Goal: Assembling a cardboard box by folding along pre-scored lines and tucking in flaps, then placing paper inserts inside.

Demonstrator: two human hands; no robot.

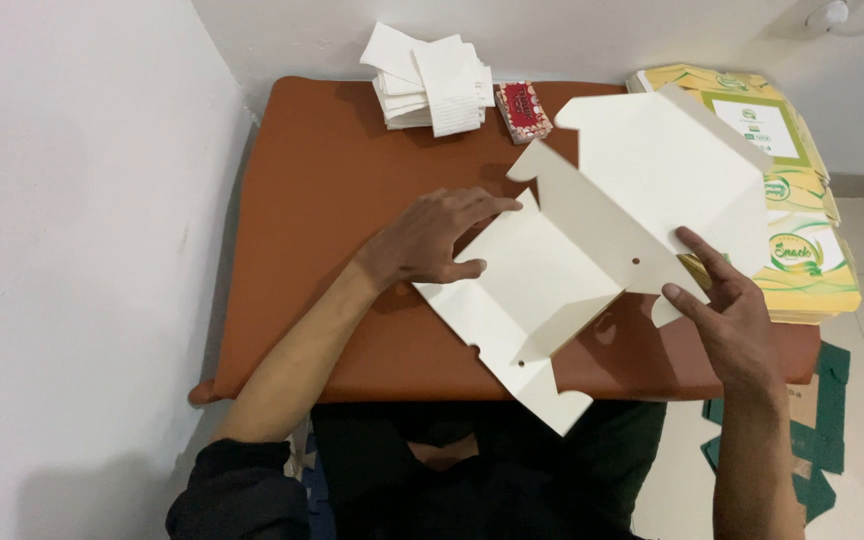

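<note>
Over on the left, the left hand (439, 238) lies palm down with its fingers spread flat, pressing the near-left panel of a flat white cardboard box blank (592, 250); nothing is gripped, the hand just pins the sheet to the brown table (302, 200). The blank stretches between the two hands, unfolded, its plain side up, one flap hanging over the table's near edge and the far panels lifting up toward the right. Beyond the left hand, at the back of the table, sits a pile of folded white card pieces (430, 85), and just right of it a small red patterned packet (523, 109). Now to the right: the right hand (727, 315) is half open, forefinger and thumb stretched out, their tips at the blank's right edge, apparently touching it rather than clasping it. Just beyond the right hand, a stack of yellow-and-green printed box blanks (802, 220) rests at the table's right end, partly hidden under the raised white panel.
</note>
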